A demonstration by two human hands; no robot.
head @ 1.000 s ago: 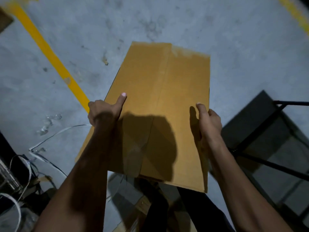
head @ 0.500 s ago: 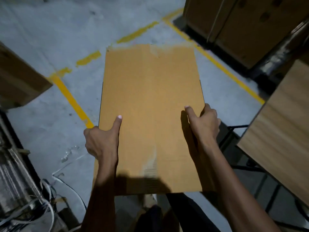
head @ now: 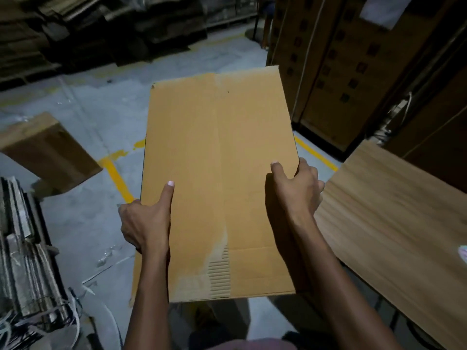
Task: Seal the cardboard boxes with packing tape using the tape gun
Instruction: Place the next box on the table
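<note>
Wooden tabletop (head: 394, 223) at right, yellow floor line (head: 118, 180), bundled strapping (head: 27, 274) at left.

Box held between both hands, over the floor

The flat box (head: 219, 178) sat mid-view, the left hand (head: 145, 223) on its left edge and the right hand (head: 295, 190) on its right edge. A desk (head: 394, 223) lay to the right, stacked cartons (head: 348, 61) behind it. A second box (head: 48, 150) stood left on the floor (head: 83, 213), with bundled cardboard (head: 22, 261) nearer.

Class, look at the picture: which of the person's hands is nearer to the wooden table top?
Right. The right hand grips the cardboard box on the edge beside the wooden table top; the left hand holds the opposite edge, with the box between.
</note>
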